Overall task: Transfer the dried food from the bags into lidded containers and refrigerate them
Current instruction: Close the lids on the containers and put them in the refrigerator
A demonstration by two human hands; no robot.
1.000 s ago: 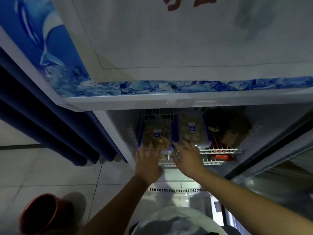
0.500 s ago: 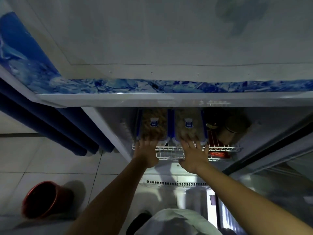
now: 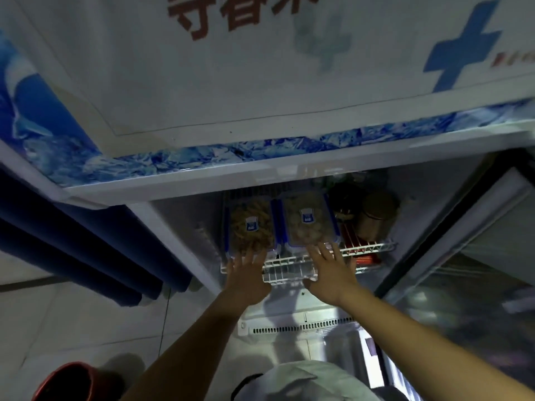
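Observation:
Two clear lidded containers with blue clips stand side by side on a white wire shelf (image 3: 289, 270) inside the open fridge. The left container (image 3: 251, 224) holds brownish dried pieces; the right container (image 3: 307, 218) holds paler pieces. My left hand (image 3: 249, 277) is spread flat, fingertips at the near end of the left container. My right hand (image 3: 333, 270) is spread the same way, its fingertips against the near end of the right container. Neither hand grips anything.
Brown jars (image 3: 375, 217) and a dark item fill the shelf to the right of the containers. The fridge's glass door (image 3: 474, 285) hangs open at right. A blue curtain (image 3: 72, 256) is at left, and a red bucket (image 3: 65, 383) sits on the tiled floor.
The containers have slid further back on the shelf under my palms. My fingers have spread flat, and the view has tilted up a little.

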